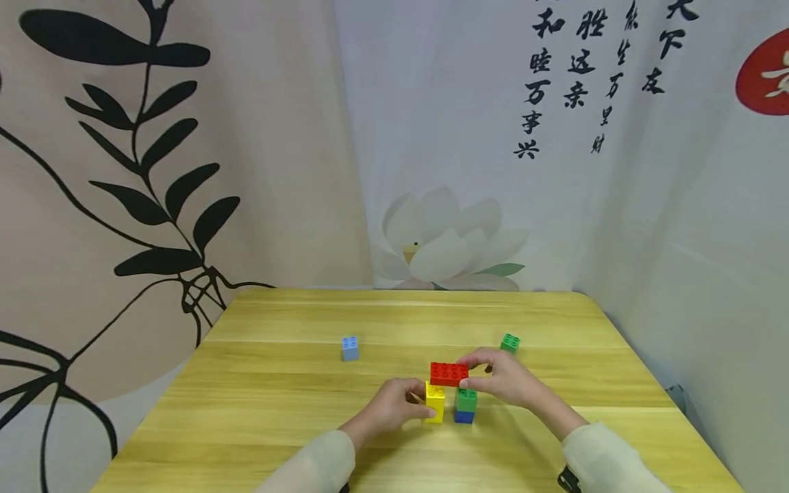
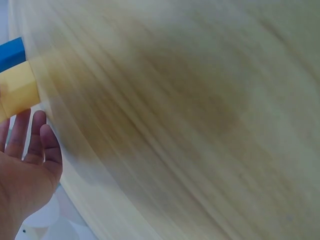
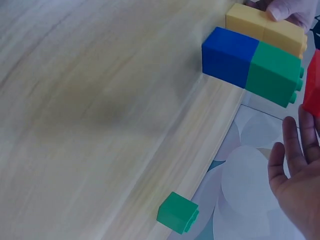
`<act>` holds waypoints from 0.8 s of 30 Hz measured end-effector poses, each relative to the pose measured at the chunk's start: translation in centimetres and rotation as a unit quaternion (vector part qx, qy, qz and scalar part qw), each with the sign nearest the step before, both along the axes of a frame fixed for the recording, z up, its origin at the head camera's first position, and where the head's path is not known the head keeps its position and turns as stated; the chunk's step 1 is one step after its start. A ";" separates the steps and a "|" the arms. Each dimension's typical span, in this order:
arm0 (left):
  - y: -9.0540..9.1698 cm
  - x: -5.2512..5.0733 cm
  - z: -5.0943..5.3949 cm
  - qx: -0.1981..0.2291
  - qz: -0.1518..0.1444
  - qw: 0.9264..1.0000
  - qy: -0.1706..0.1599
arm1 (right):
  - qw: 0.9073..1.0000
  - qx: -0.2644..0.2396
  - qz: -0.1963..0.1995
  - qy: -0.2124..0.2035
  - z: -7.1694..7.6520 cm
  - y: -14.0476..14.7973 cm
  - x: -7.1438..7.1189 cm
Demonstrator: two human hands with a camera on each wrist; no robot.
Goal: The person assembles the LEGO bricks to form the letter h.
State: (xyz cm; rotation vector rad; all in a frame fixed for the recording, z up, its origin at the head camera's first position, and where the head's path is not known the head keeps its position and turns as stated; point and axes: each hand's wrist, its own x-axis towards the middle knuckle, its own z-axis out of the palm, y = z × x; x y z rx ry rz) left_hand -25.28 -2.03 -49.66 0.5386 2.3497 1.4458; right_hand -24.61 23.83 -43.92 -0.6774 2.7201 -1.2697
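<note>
My right hand point(image 1: 507, 378) pinches a long red toy building brick point(image 1: 448, 374) by its right end, above two short stacks. In the right wrist view, a gap shows between this red brick point(image 3: 313, 87) and the studs of the green brick point(image 3: 274, 72). That green brick sits on a blue brick point(image 3: 229, 56), forming the right stack. Beside it stands a stack of yellow bricks point(image 1: 435, 405), upright on the table. My left hand point(image 1: 394, 407) holds the yellow stack from the left, thumb on its near side.
A light blue brick point(image 1: 350, 348) stands farther back on the left of the wooden table point(image 1: 277, 383). Behind my right hand is another green brick point(image 1: 509, 342). Printed curtains point(image 1: 290, 171) hang beyond the table's far edge.
</note>
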 end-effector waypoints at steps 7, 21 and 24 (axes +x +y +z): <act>-0.1 0.0 0.0 0.000 0.000 1.000 -0.004 | 1.000 -0.002 0.007 -0.027 -0.8 -0.3 0.0; -0.1 0.0 0.0 -0.006 -0.001 1.000 -0.003 | 0.999 0.007 0.000 -0.036 -0.6 -0.2 0.0; -0.1 0.0 0.0 -0.007 0.001 1.000 -0.001 | 0.999 0.008 0.001 -0.033 -0.6 -0.2 0.0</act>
